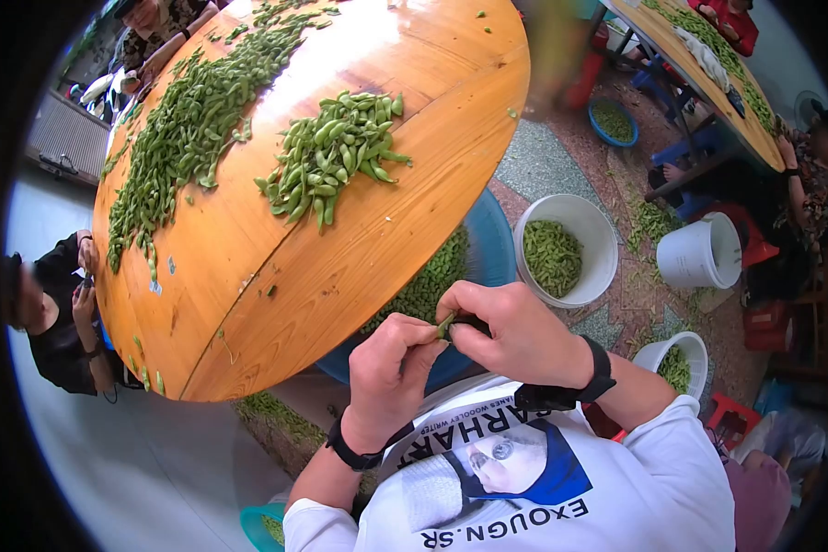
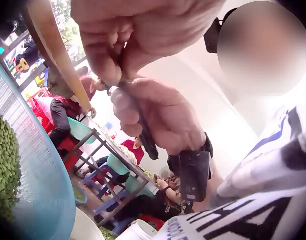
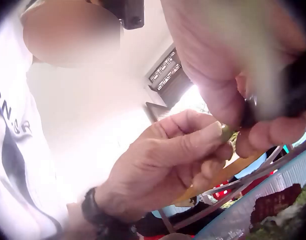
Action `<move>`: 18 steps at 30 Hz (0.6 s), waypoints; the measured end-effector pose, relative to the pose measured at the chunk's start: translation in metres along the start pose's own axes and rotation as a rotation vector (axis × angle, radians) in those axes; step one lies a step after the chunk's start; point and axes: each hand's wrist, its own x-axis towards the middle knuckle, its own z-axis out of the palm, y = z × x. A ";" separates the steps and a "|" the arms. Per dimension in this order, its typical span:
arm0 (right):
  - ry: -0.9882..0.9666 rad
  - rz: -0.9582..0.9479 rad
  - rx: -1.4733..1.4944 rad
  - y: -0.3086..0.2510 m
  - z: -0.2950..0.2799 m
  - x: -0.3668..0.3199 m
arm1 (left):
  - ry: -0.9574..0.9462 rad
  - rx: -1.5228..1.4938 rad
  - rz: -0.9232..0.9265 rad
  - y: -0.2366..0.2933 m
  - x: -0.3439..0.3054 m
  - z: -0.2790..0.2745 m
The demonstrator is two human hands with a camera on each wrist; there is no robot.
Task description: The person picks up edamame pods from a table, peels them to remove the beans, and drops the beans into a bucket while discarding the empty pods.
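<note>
Over the rim of a blue basin (image 1: 499,241), both hands meet at a green soybean pod (image 1: 445,326). My left hand (image 1: 388,361) pinches the pod between thumb and fingertips. My right hand (image 1: 523,331) has its fingers curled round a slim black tool (image 2: 141,122), with its fingertips right at the pod's other end. The tool's working end is hidden by the fingers, so I cannot tell its kind. Green pods fill the basin below, partly under the table edge.
The round wooden table (image 1: 340,267) bears a small heap of pods (image 1: 331,156) and a long pile (image 1: 189,138). White buckets (image 1: 598,216) with pods stand on the littered floor at right. A seated person (image 1: 60,313) works at the table's left; others sit at another table (image 1: 708,55).
</note>
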 end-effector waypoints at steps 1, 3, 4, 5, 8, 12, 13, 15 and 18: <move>0.001 0.001 0.000 0.000 -0.002 0.001 | -0.001 -0.001 0.000 -0.001 -0.001 -0.002; -0.085 0.052 0.078 0.000 -0.006 0.004 | -0.061 -0.335 -0.276 -0.002 -0.001 -0.007; -0.083 0.051 0.078 0.002 -0.007 0.004 | -0.054 -0.494 -0.350 0.000 0.000 -0.008; -0.121 0.075 0.178 0.007 -0.007 0.004 | -0.055 -0.493 -0.349 -0.001 0.001 -0.010; -0.205 0.182 0.375 0.004 -0.011 0.006 | -0.094 -0.723 -0.474 -0.005 0.004 -0.017; -0.324 0.332 0.591 0.007 -0.017 0.010 | -0.171 -1.090 -0.584 -0.018 0.007 -0.015; -0.322 0.330 0.592 0.009 -0.017 0.010 | -0.175 -1.218 -0.615 -0.020 0.007 -0.014; -0.338 0.329 0.636 0.011 -0.017 0.010 | -0.188 -1.269 -0.640 -0.023 0.008 -0.013; -0.319 0.318 0.673 0.012 -0.017 0.011 | -0.213 -1.357 -0.683 -0.027 0.009 -0.011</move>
